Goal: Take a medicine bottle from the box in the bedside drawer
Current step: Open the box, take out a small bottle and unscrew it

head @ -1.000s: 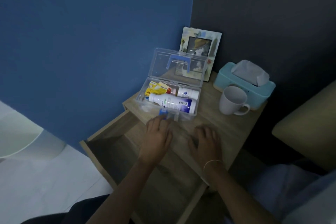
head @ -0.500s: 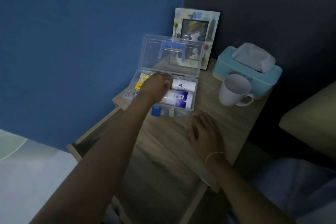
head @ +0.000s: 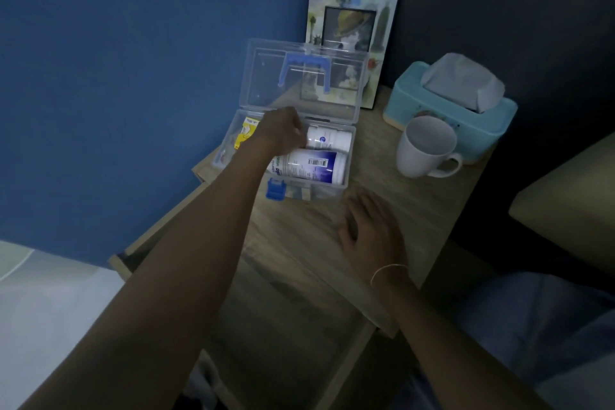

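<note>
The clear box sits on the bedside table with its lid up. Since a second ago the left hand has gone from the box's front edge into it, fingers curled at the small white bottle; grip unclear. The right hand remains flat and spread, just in front of the box.

The left hand hid its fingertips and one end of the small bottle; grip undeterminable.
</note>
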`<state>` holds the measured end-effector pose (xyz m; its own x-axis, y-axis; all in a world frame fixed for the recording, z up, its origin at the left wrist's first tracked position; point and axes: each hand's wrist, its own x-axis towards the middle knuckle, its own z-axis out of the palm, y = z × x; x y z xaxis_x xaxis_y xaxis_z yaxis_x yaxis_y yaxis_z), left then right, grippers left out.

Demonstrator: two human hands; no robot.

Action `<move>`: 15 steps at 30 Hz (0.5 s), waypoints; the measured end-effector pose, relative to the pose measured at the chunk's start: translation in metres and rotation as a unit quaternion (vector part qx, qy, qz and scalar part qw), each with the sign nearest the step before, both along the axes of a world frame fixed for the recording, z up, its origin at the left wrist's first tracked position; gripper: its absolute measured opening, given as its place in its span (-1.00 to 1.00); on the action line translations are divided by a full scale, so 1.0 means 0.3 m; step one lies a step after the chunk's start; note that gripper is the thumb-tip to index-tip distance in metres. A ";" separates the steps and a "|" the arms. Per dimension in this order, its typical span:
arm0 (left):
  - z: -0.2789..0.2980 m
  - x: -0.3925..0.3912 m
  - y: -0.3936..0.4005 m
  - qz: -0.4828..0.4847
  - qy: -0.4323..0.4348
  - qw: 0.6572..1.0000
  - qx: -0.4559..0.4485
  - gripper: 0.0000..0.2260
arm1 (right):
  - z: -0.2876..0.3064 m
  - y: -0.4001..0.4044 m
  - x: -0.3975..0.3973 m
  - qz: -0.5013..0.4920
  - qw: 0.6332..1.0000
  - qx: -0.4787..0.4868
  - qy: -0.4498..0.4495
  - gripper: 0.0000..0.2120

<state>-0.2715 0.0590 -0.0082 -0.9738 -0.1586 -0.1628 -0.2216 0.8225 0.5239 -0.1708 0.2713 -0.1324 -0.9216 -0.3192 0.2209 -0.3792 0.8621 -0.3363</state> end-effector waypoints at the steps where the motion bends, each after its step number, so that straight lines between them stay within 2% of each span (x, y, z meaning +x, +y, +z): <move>1: 0.004 0.016 0.005 0.015 0.030 0.999 0.006 -0.83 | 0.002 0.001 0.001 0.000 1.000 0.000 0.004 -0.56; 3: 0.014 0.059 0.015 0.050 0.100 0.994 0.021 -0.87 | 0.005 0.003 0.001 0.003 1.000 0.002 0.002 -0.57; 6: 0.021 0.166 0.026 0.052 0.197 0.978 0.048 -0.74 | 0.016 0.004 0.017 0.006 1.000 -0.011 -0.006 -0.59; 10: 0.035 0.341 0.079 0.027 0.230 0.970 0.070 -0.62 | 0.070 0.010 0.028 0.012 0.997 -0.058 -0.049 -0.63; 13: 0.030 0.470 0.122 0.023 0.212 0.971 0.109 -0.66 | 0.140 0.009 0.026 -0.006 0.967 -0.194 -0.167 -0.73; 15: 0.017 0.554 0.146 0.013 0.211 0.968 0.136 -0.70 | 0.198 -0.009 0.075 -0.054 0.904 -0.344 -0.248 -0.82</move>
